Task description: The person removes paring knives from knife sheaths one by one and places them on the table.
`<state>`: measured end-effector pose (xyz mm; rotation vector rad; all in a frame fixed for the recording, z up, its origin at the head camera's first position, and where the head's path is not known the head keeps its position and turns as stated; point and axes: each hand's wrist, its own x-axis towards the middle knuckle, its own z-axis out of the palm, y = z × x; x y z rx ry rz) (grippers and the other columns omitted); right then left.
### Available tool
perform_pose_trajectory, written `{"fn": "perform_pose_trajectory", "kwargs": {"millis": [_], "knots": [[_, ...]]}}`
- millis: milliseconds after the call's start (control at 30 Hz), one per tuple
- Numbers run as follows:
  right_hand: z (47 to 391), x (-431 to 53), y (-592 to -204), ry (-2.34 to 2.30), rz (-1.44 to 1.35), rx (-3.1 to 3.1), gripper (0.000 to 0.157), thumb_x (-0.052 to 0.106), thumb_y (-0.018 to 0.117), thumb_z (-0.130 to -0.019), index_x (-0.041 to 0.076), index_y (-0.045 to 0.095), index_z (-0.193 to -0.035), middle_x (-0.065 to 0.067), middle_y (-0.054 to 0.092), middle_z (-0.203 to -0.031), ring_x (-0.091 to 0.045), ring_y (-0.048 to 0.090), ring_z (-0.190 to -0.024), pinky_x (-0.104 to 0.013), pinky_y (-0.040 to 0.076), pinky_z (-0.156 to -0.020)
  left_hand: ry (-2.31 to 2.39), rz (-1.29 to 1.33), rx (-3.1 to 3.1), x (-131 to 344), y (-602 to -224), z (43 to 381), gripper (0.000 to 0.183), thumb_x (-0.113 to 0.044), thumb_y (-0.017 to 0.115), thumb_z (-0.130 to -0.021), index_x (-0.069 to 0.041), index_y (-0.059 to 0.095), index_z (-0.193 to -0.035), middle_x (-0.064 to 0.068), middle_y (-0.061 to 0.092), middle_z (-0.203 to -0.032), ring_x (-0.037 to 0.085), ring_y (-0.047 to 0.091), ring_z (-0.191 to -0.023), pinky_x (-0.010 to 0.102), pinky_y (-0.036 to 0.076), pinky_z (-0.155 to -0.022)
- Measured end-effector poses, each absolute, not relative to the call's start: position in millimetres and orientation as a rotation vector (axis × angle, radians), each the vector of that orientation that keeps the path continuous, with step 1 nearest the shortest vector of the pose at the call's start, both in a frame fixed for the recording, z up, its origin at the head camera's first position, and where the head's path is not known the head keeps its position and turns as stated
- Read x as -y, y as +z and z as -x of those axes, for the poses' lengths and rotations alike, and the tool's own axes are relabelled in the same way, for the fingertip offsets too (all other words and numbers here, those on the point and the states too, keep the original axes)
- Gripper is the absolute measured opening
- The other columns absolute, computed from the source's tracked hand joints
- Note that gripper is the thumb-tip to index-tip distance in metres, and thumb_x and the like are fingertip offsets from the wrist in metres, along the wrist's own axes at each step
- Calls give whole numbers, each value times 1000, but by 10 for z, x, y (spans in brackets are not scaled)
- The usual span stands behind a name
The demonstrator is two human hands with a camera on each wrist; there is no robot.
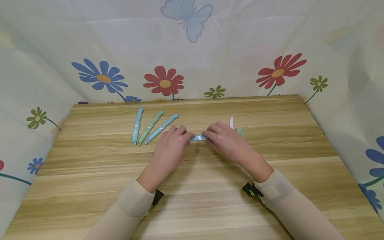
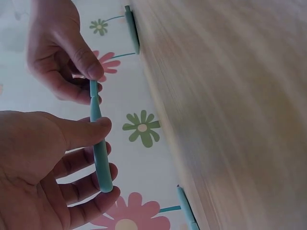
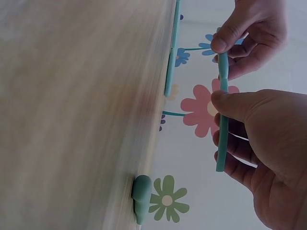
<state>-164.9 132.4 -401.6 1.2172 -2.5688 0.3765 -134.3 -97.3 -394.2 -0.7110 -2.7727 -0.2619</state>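
My left hand [image 1: 168, 146] pinches blue knife [image 1: 198, 138] by rounded end, my right hand [image 1: 229, 141] pinches flat end; middle shows between grips, knife crosswise, raised above wooden table [image 1: 195, 206].

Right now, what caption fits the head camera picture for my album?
A left hand and right hand hold a blue sheathed paring knife above a wood-grain table, near three other sheathed knives.
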Motion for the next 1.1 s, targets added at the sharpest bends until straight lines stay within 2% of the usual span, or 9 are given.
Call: {"fn": "perform_pose_trajectory", "kwargs": {"millis": [433,1100], "knots": [[1661,-1335,-4043,383,-1227,2545,24,9,82,-94,3,76,-117,-6,69,-107,-26,63,-99,-37,54,-86,-267,715,2774,977,-3951,1346,25,-11,84,-93,-15,81,-118,3,64,-98,25,56,-87,35,51,-69],[1677,-1335,-4020,421,-1228,2563,25,8,82,-94,4,76,-118,-6,69,-107,-26,62,-99,-38,54,-87,-259,719,2795,1000,-3914,1351,24,-11,82,-95,-13,81,-118,3,65,-100,24,56,-89,34,53,-73]]}}
